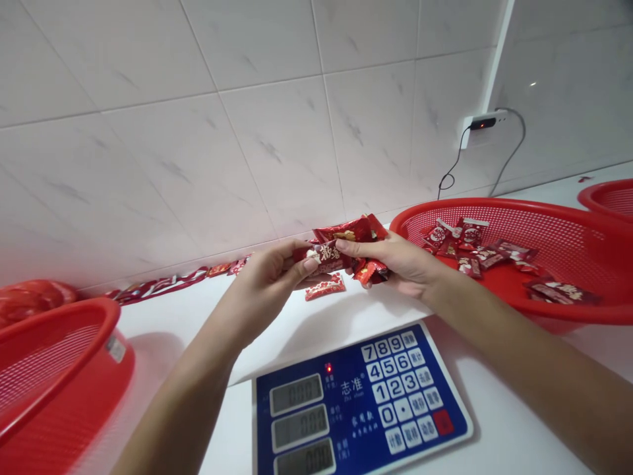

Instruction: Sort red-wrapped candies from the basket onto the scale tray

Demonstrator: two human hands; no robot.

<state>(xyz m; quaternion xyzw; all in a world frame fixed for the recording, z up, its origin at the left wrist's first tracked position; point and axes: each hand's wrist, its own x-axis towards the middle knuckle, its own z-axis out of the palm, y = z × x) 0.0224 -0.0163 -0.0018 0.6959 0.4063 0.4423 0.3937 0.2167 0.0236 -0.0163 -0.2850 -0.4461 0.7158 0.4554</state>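
Observation:
My left hand [270, 280] pinches the left end of a dark red wrapped candy packet [327, 256] with pale lettering. My right hand [403, 264] has its thumb on that packet's right end and also grips several other red packets, among them a shiny one [346, 231] on top and a brighter one [372, 270] underneath. Both hands are raised over the white plate behind the keypad of a digital scale [359, 422]. One red and white packet [325, 287] lies on that plate below my fingers. How many packets my right palm covers is hidden.
A red mesh basket [494, 204] with several packets stands at the right, with another basket [606, 191] behind it. At the left is a second red basket [99, 369] near red plastic bags [34, 297]. Packet strips [168, 284] lie along the tiled wall. A cable hangs from a socket [475, 128].

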